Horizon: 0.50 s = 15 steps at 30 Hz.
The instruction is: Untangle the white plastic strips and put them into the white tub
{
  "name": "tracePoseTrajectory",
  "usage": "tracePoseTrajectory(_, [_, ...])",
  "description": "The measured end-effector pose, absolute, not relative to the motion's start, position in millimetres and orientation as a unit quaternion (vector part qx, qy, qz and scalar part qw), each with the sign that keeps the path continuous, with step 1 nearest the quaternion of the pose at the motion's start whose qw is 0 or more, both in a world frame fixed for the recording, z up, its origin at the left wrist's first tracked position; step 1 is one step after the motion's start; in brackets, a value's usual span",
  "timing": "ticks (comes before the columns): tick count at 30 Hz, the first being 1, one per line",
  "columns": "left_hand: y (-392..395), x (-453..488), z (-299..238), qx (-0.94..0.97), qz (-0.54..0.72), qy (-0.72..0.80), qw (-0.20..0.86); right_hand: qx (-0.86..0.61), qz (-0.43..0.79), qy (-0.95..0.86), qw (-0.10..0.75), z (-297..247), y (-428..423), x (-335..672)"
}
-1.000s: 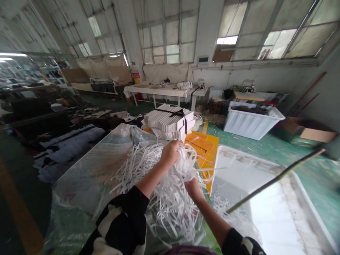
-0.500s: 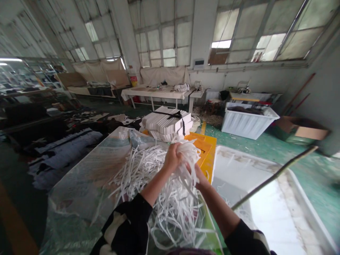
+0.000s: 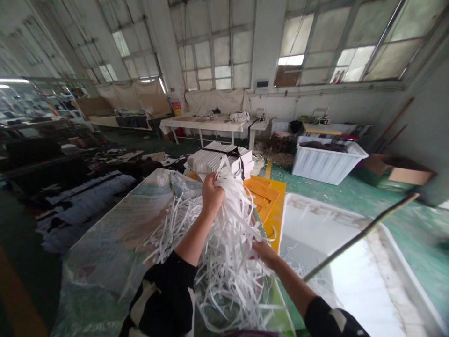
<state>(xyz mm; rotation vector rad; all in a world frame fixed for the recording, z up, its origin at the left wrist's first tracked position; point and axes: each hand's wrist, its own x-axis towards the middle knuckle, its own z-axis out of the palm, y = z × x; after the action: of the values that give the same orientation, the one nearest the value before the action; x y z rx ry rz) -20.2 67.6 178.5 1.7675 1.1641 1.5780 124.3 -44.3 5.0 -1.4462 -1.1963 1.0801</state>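
The left hand (image 3: 212, 194) grips white strips (image 3: 233, 210) heaped on plastic (image 3: 112, 234), the right hand (image 3: 264, 251) sits at their edge, its grip too hidden to tell, a stack (image 3: 206, 161) beyond, a stick (image 3: 361, 238) slanting across the tub (image 3: 312, 220).

A creased, clear plastic sheet (image 3: 101, 248) carries a tangled heap of white strips (image 3: 228, 281), lying toward its right edge and trailing toward its near edge.
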Motion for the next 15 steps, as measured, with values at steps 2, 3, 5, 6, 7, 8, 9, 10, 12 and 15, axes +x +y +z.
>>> tracePoseTrajectory(2, [57.0,-7.9,160.4,0.717,0.503,0.396,0.276,-0.526,0.461,-0.479,0.53,45.7,-29.1,119.2])
tracePoseTrajectory(3, [51.6,-0.8,151.8,0.748,0.464,0.375,0.289,-0.478,0.46,-0.479,0.575,64.9,-21.5,115.3])
tracePoseTrajectory(5, [44.4,10.7,142.7,0.781,0.421,0.348,0.302,-0.42,0.419,-0.479,0.647,87.2,-11.6,106.1])
tracePoseTrajectory(6, [44.0,13.5,144.6,0.782,0.418,0.347,0.307,-0.422,0.401,-0.48,0.656,86.4,-11.4,101.3])
tracePoseTrajectory(7, [46.3,13.7,151.8,0.773,0.424,0.353,0.312,-0.453,0.39,-0.484,0.639,76.7,-15.4,96.6])
tracePoseTrajectory(8, [51.1,10.9,164.2,0.761,0.439,0.361,0.313,-0.498,0.389,-0.488,0.602,58.8,-23.6,92.3])
tracePoseTrajectory(9, [58.1,5.5,180.7,0.742,0.468,0.37,0.307,-0.555,0.396,-0.486,0.547,34.9,-35.4,88.9])
tracePoseTrajectory(10, [66.4,-2.0,199.6,0.719,0.505,0.376,0.294,-0.603,0.4,-0.494,0.482,7.8,-49.3,86.8])
tracePoseTrajectory(12, [82.4,-19.1,235.4,0.668,0.597,0.37,0.245,-0.644,0.417,-0.473,0.433,-42.0,-75.8,87.6])
tracePoseTrajectory(15, [89.7,-30.1,251.0,0.673,0.612,0.345,0.234,-0.662,0.443,-0.428,0.427,-66.8,-85.3,98.6])
